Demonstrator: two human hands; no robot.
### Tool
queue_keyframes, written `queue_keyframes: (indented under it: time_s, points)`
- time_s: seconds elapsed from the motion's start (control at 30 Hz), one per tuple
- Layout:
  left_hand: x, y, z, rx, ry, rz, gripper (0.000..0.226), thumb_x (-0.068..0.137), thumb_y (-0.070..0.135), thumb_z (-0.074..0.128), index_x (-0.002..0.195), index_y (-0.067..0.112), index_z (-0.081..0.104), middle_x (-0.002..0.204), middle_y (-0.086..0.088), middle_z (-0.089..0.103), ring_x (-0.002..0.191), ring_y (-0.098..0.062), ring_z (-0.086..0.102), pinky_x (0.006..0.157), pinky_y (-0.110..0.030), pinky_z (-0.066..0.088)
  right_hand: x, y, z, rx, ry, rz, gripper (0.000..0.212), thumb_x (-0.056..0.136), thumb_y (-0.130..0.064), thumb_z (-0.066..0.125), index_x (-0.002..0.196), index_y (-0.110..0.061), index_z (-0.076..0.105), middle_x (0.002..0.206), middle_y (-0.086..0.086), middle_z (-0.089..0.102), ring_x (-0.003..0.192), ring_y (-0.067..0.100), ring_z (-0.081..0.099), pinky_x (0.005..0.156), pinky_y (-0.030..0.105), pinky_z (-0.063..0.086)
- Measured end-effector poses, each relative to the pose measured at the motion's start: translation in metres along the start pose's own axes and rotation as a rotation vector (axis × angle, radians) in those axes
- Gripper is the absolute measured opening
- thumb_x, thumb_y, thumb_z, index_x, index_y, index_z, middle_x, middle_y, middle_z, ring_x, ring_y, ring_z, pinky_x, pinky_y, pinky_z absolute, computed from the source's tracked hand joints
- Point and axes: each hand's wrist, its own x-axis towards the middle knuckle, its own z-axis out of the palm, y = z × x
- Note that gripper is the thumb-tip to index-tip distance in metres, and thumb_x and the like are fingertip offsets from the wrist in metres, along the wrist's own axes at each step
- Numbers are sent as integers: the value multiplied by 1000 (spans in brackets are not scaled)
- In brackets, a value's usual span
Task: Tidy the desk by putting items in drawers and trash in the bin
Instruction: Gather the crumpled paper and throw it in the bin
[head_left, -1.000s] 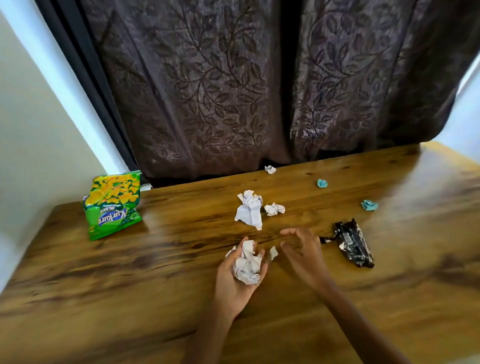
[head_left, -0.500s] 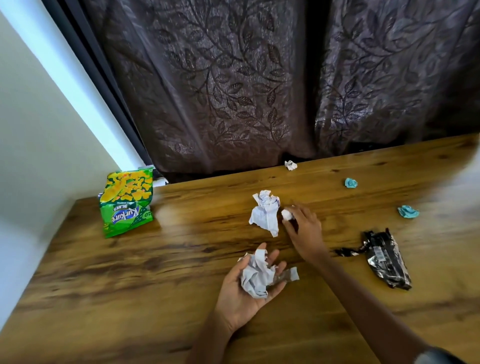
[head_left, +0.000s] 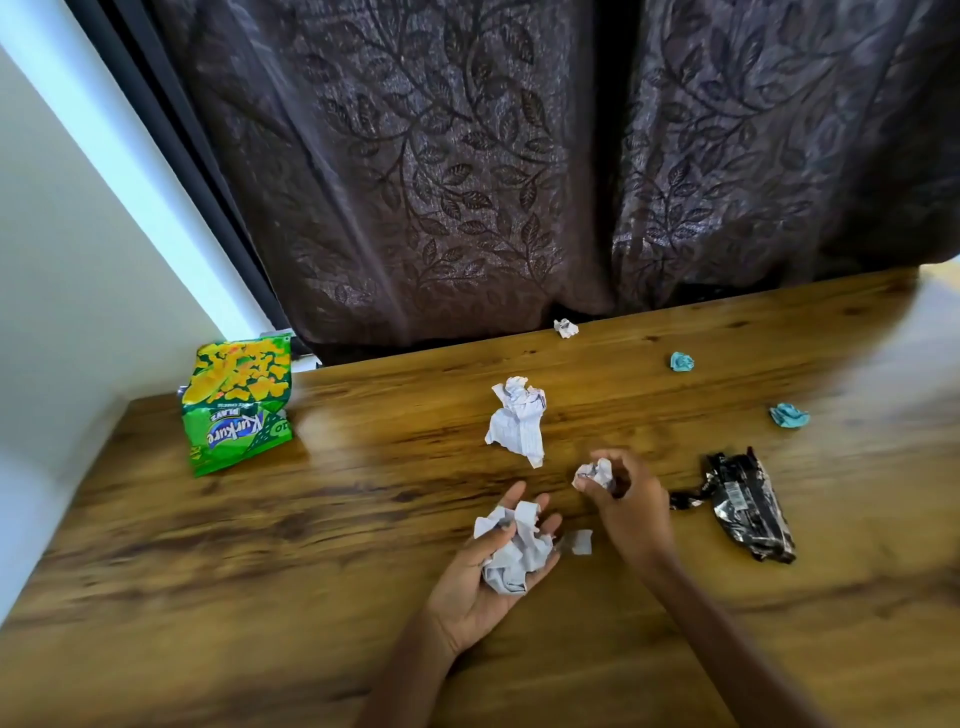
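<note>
Pinching paper ball: right hand | left hand cupping crumpled paper, palm up

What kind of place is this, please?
Probably a room at home: a wooden desk stands against a leaf-patterned curtain, beside a white wall, and is littered with a snack bag and crumpled paper.

Item count on the desk:
- White crumpled paper: five pieces. Loose on the wood: one large, one tiny. In the hands: one wad, one small ball, one scrap.
- Blue crumpled paper: two.
- Green snack bag: one.
- Black wrapper: one.
- Hands: two.
</note>
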Motion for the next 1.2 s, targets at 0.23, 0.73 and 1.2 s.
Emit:
queue_keyframes:
  time_s: [0.23, 0.73, 1.2]
  points:
    - [-1, -1, 7, -33, 36, 30, 62, 75, 11, 78, 131, 4, 53, 137, -21, 51, 124, -34, 52, 105, -49, 39, -32, -47, 1, 203, -136, -64, 35, 82, -21, 70, 112, -28, 53, 98, -14, 64, 83, -5, 61, 69, 12, 49]
    - [-6, -10, 23, 159, 256, 173, 22, 93, 19, 50, 108, 8, 60, 93, -11, 69, 82, -19, 69, 67, -28, 56, -55, -34, 24, -377, -300, -284, 56, 87, -50, 19, 141, -39, 32, 143, -16, 26, 124, 3, 16, 95, 31, 25]
    - [-19, -26, 32, -50, 397, 281, 45, 79, 13, 61, 123, 1, 56, 104, -17, 69, 87, -26, 70, 71, -35, 59, 73, -68, 56, -538, -363, -370, 78, 85, -49, 55, 148, -28, 14, 158, 1, 0, 143, 28, 6, 111, 51, 17]
